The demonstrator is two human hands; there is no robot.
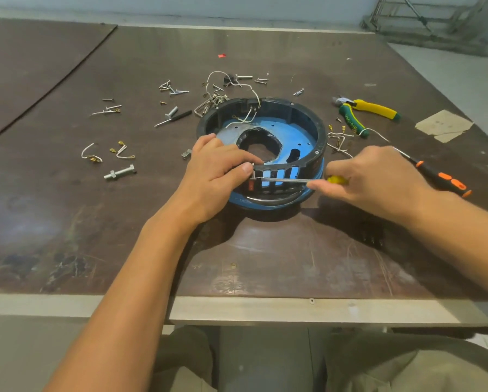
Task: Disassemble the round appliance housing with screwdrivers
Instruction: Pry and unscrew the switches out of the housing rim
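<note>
Round housing (302, 116), black wall, blue floor: sitting mid-table (265, 264). Left hand (217, 176): curling over its rim at 7 o'clock, thumb and fingers pinching the edge. Right hand (378, 179): gripping a yellow-handled screwdriver (285, 180), shaft pointing toward 9 o'clock across the slotted wall. Orange screwdriver (443, 178) lying at 3 o'clock; pliers (373, 108) at 2; loose screws (172, 90) at 11; bolt (120, 173) at 9.

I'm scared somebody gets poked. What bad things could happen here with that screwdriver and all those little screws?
1. The screwdriver in the right hand points toward the left hand, which grips the housing rim right by the tip. A slip might jab the thumb.
2. Loose screws lie scattered on the table, so some could get knocked away and lost.
</note>
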